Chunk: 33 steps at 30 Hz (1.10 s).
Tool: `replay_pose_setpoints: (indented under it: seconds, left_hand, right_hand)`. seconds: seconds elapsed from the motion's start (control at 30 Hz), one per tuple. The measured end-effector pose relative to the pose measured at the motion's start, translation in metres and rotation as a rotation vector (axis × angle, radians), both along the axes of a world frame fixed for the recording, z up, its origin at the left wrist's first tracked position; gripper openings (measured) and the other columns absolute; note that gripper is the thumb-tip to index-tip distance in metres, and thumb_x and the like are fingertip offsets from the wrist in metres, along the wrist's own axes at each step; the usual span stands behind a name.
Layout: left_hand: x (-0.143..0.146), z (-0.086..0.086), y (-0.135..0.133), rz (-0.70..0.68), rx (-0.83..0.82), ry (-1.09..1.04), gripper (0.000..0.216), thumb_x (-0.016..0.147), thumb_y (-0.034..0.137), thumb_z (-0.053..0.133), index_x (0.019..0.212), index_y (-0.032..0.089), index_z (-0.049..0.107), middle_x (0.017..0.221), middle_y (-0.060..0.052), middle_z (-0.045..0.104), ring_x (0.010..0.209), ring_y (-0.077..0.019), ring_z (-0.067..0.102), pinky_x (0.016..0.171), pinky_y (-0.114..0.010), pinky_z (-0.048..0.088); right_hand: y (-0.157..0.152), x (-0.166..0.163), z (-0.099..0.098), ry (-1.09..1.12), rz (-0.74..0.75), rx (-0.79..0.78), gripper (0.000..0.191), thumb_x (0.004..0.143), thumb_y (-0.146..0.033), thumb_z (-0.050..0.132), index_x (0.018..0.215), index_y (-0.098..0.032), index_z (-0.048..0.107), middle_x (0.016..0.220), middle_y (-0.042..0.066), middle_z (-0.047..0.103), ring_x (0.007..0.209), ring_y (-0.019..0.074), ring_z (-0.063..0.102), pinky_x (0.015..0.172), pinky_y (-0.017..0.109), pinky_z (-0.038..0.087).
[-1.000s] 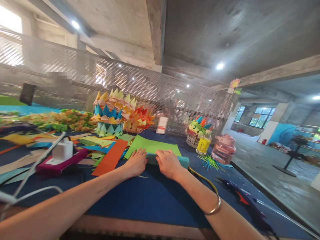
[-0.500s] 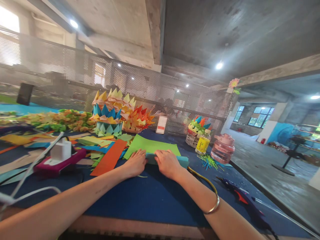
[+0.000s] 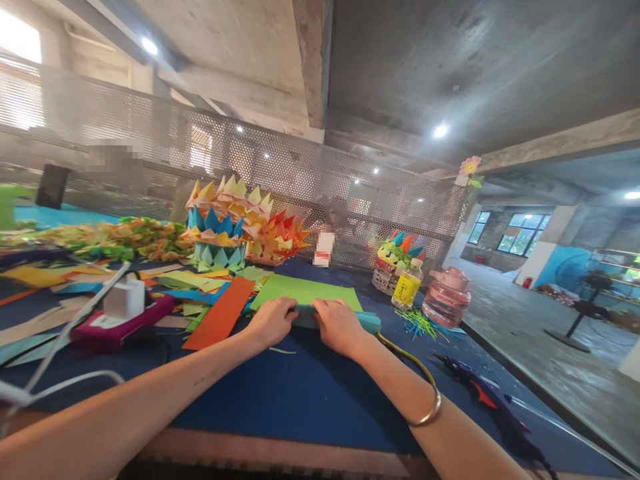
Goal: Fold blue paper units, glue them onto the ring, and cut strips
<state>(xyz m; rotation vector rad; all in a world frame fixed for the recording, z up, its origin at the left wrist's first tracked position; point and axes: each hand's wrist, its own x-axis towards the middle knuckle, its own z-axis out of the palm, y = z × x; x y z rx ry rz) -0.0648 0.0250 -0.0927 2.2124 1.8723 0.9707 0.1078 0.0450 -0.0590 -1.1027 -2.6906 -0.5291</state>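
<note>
A folded strip of blue-teal paper point(image 3: 306, 317) lies across the front edge of a green paper sheet point(image 3: 310, 291). My left hand point(image 3: 274, 321) grips the strip near its left end, fingers curled over it. My right hand point(image 3: 338, 325) pinches it a little further right, and the strip's right end sticks out beyond that hand. Both thumbs are mostly hidden. An orange paper strip point(image 3: 220, 315) lies left of my left hand.
To the left are a magenta power strip point(image 3: 120, 321) with a white plug, and paper scraps. Pointed paper crowns point(image 3: 220, 230) stand behind. A yellow-labelled bottle point(image 3: 407, 285), a pink water jug point(image 3: 447, 297) and a glue gun point(image 3: 485, 393) are on the right.
The fingers of my left hand have gone from lying flat to curling around the blue paper. My right hand's fingers have drawn in, and the strip's edge has lifted slightly.
</note>
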Motion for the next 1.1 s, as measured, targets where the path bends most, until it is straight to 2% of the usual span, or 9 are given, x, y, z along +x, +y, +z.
replay_pose_setpoints:
  seconds: [0.23, 0.6, 0.77, 0.9, 1.1]
  left_hand:
    - [0.0028, -0.0007, -0.0013, 0.003, -0.023, 0.028, 0.018, 0.083, 0.017, 0.047, 0.067, 0.020, 0.056, 0.073, -0.005, 0.065, 0.075, -0.0215, 0.062, 0.061, -0.028, 0.034]
    - [0.0034, -0.0004, -0.0004, 0.005, -0.047, 0.059, 0.018, 0.090, 0.024, 0.052, 0.077, 0.015, 0.059, 0.076, 0.001, 0.062, 0.074, -0.0140, 0.059, 0.072, -0.032, 0.046]
    - [0.0035, 0.0031, -0.0021, 0.007, -0.018, 0.059, 0.020, 0.088, 0.015, 0.048, 0.072, 0.016, 0.060, 0.074, -0.003, 0.063, 0.075, -0.0169, 0.060, 0.066, -0.027, 0.040]
    - [0.0038, 0.0030, -0.0038, 0.003, 0.026, 0.061, 0.020, 0.087, 0.014, 0.044, 0.076, 0.018, 0.061, 0.082, -0.006, 0.066, 0.081, -0.0197, 0.061, 0.067, -0.027, 0.037]
    - [0.0035, 0.0010, -0.0054, -0.017, 0.026, 0.069, 0.019, 0.083, 0.014, 0.046, 0.073, 0.017, 0.062, 0.082, -0.008, 0.068, 0.082, -0.0222, 0.062, 0.067, -0.028, 0.036]
  right_hand:
    - [-0.0017, -0.0004, -0.0014, -0.016, -0.015, -0.001, 0.025, 0.092, -0.031, 0.055, 0.110, -0.015, 0.058, 0.106, 0.005, 0.063, 0.092, 0.0185, 0.063, 0.082, 0.041, 0.052]
    - [0.0010, -0.0002, -0.0043, -0.017, -0.009, 0.014, 0.025, 0.092, -0.031, 0.055, 0.110, -0.015, 0.058, 0.106, 0.005, 0.063, 0.091, 0.0182, 0.063, 0.081, 0.040, 0.052]
    - [0.0009, -0.0003, -0.0012, -0.017, -0.005, 0.038, 0.024, 0.092, -0.031, 0.056, 0.109, -0.015, 0.059, 0.105, 0.005, 0.064, 0.090, 0.0179, 0.063, 0.081, 0.040, 0.052]
    - [0.0013, 0.0004, 0.0020, -0.022, 0.007, 0.060, 0.023, 0.092, -0.030, 0.056, 0.109, -0.015, 0.059, 0.106, 0.005, 0.063, 0.093, 0.0187, 0.063, 0.083, 0.041, 0.052]
    - [0.0021, 0.0005, -0.0018, -0.058, 0.006, 0.062, 0.023, 0.091, -0.030, 0.056, 0.107, -0.015, 0.059, 0.105, 0.005, 0.064, 0.091, 0.0181, 0.063, 0.081, 0.040, 0.052]
